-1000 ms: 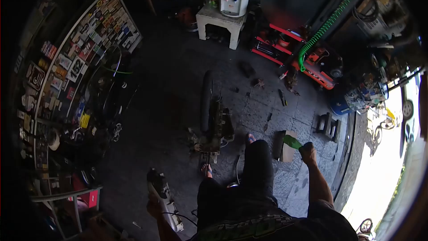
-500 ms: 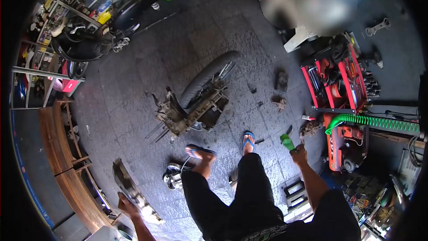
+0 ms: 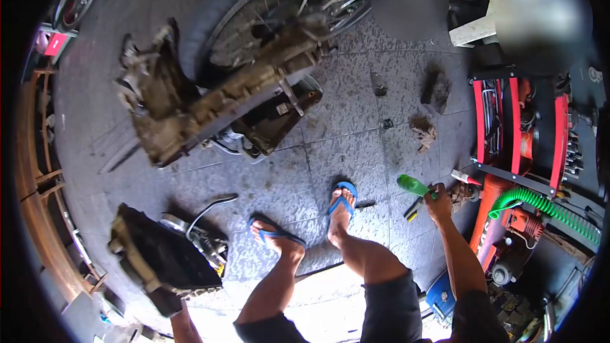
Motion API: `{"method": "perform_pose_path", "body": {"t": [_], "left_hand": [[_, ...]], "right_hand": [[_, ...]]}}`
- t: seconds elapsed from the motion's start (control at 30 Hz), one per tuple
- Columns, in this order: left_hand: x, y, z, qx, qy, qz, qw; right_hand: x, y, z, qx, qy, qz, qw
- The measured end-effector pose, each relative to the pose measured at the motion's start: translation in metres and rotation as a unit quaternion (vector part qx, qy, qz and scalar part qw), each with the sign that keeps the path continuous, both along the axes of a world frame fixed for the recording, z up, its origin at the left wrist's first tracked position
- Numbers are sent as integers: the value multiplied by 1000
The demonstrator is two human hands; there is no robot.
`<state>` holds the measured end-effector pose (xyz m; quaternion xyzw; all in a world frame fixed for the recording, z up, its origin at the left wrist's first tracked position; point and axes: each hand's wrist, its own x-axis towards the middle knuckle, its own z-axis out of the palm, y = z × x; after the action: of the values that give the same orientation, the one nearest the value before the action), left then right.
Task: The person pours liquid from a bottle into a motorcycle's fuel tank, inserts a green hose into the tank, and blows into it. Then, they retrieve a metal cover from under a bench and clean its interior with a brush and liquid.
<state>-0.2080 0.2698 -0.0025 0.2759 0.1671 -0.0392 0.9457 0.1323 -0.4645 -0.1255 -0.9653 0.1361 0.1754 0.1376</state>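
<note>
My right hand is closed around a green bottle, which lies almost level and points left. At the lower left, my left hand holds a large, dark, grimy metal engine cover by its near end; the cover hides the fingers. Ahead of my feet stands a big oily engine casing with an open cavity. Next to the held cover, a silvery part with a curved hose sits on the floor, partly hidden by the cover.
Behind the casing is a spoked wheel. A red tool tray stands at the right, above a red air compressor with a green coiled hose. A brush and a crumpled rag lie on the tiled floor. Wooden furniture lines the left.
My view has moved nearer the engine casing and lower, so it looks larger. The engine cover in my left hand has turned and come up in view. The green bottle stays in my right hand.
</note>
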Motion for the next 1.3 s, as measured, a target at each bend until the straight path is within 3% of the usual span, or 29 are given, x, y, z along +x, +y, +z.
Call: {"method": "perform_pose_path", "body": {"t": [0.07,0.17,0.23,0.37,0.43,0.53,0.6,0.67,0.77,0.83,0.9,1.0,1.17,1.3], "left_hand": [[17,-33,-39,275,68,178,942],[45,-58,-87,339,85,249,903],[58,-66,-107,343,74,270,897],[67,-79,-120,351,40,309,883],[64,-85,-116,348,21,327,878],[55,-86,-102,341,-9,354,871],[44,-90,-94,336,-22,370,866],[42,-88,-81,333,-44,374,865],[44,-88,-57,332,-64,382,860],[49,-85,-38,336,-84,386,855],[58,-81,-19,345,-99,379,853],[76,-79,3,358,-116,367,851],[115,-89,5,362,-121,343,858],[157,-123,-13,331,-106,350,870]], "right_hand": [[-4,-5,-20,6,-20,7,1000],[-13,-19,-37,-29,-70,46,996],[-13,-43,-49,-56,-103,105,988],[2,-19,-24,-47,-64,-5,997],[7,-12,-21,-42,-111,24,993],[7,-10,-28,-66,-272,75,957],[9,31,-6,-34,-343,83,935],[14,88,7,113,-335,99,930],[36,170,-21,202,-163,195,946],[54,221,-63,207,-166,319,910],[77,269,-105,126,-173,387,897],[94,326,-110,94,-110,413,899],[116,354,-169,123,-167,468,859],[104,331,-182,141,-225,485,833]]}}
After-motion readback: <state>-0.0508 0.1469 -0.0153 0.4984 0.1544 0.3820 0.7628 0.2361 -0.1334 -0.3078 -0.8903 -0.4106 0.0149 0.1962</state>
